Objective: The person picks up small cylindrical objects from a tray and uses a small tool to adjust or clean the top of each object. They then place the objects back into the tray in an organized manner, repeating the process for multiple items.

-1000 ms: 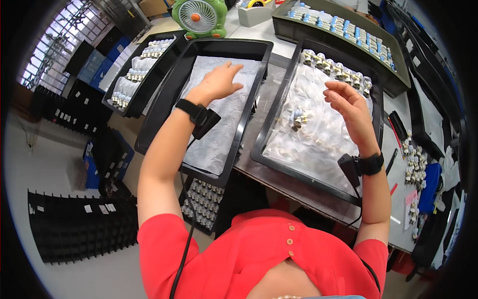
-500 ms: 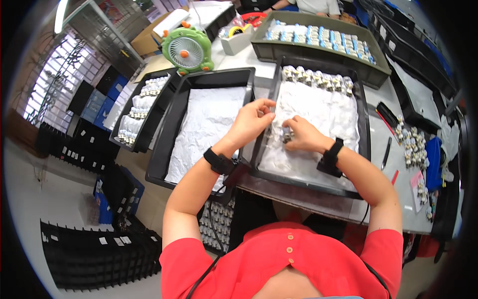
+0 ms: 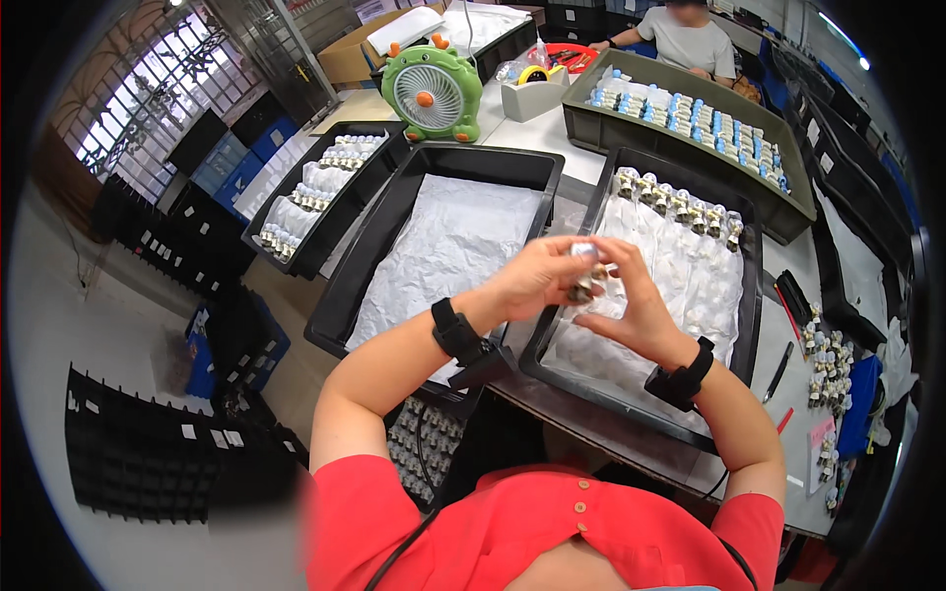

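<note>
Now that the small bulb-like piece (image 3: 583,287) is up off the right-hand black tray (image 3: 613,402), it's in hand near the left rim: left hand (image 3: 532,280) fingers pinching it, right hand (image 3: 636,317) fingers spread around it.

From my station, I have an open way down to the paper (image 3: 448,231) in the left tray (image 3: 483,165), between its raised walls. Over the left side of the right tray (image 3: 752,305), the left hand (image 3: 537,281) and right hand (image 3: 645,315) crowd together around a bulb (image 3: 585,284), blocking me. The bulb row (image 3: 680,205) obstructs that tray's far end; the crate (image 3: 631,138) and fan (image 3: 431,94) stand beyond.
</note>
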### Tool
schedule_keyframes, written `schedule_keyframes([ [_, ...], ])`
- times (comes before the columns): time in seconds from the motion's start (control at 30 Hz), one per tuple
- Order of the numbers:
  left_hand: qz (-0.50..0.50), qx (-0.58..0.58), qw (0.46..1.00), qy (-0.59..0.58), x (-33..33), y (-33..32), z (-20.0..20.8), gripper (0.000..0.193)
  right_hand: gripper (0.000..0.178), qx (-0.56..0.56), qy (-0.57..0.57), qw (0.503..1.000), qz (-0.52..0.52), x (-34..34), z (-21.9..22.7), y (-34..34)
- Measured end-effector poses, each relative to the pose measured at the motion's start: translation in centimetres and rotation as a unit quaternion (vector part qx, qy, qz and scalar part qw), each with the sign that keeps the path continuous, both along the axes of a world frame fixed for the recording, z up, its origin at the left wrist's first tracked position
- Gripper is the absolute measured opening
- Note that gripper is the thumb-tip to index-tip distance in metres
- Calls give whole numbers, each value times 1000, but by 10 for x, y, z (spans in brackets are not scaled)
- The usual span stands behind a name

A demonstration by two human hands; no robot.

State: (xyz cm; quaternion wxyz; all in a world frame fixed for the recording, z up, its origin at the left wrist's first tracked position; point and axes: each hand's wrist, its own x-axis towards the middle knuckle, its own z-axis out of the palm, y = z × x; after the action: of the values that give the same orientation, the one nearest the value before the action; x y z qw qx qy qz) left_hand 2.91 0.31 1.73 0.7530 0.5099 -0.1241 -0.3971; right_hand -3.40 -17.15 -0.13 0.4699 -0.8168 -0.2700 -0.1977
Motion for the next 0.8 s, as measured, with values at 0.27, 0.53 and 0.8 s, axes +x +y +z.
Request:
schedule_keyframes([
  [0.27,184,-11,982,37,132,92,-25,38,56,117,142,980,-77,13,-10,-31],
  [0.53,299,612,498,-537,217,132,-59,33,45,76,174,981,-50,10,-1,-33],
  [0.8,174,719,474,-476,258,150,-107,32,27,64,187,979,-39,9,10,-35],
])
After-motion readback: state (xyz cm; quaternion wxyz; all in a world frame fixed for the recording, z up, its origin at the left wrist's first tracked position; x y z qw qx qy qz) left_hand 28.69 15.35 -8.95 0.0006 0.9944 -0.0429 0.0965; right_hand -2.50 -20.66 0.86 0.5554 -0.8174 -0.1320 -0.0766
